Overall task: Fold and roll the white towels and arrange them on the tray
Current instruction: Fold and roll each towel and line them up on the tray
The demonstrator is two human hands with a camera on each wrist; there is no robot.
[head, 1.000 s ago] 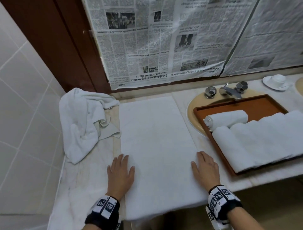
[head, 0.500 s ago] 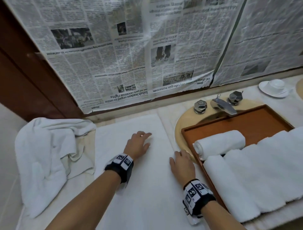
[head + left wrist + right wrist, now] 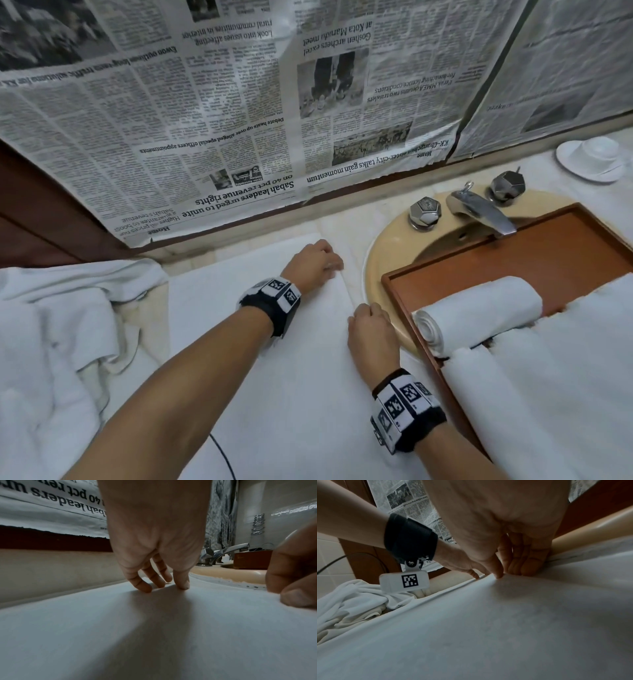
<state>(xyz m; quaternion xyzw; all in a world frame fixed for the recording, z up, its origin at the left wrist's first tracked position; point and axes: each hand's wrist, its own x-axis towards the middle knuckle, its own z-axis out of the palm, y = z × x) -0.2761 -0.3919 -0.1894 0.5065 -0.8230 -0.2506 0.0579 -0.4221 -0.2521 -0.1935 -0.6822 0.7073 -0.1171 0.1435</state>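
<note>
A flat white towel [image 3: 274, 342] lies spread on the counter. My left hand [image 3: 318, 263] is at its far right corner, fingers curled down onto the edge [image 3: 164, 588]. My right hand [image 3: 366, 325] pinches the same right edge a little nearer to me [image 3: 505, 574]. To the right a brown wooden tray [image 3: 548, 246] rests over the sink. A rolled white towel [image 3: 479, 308] lies on it, with more white towels [image 3: 548, 377] in front of that roll.
A crumpled pile of white towels [image 3: 61, 342] sits at the left of the counter. The beige sink rim [image 3: 387, 250], a chrome faucet [image 3: 479, 212] and its knobs are just right of my hands. A white cup and saucer [image 3: 596, 157] stand far right. Newspaper [image 3: 239, 102] covers the wall.
Both hands moved from the towel's near end, where they lay flat, up to its far right edge. Their fingers are now curled onto that edge.
</note>
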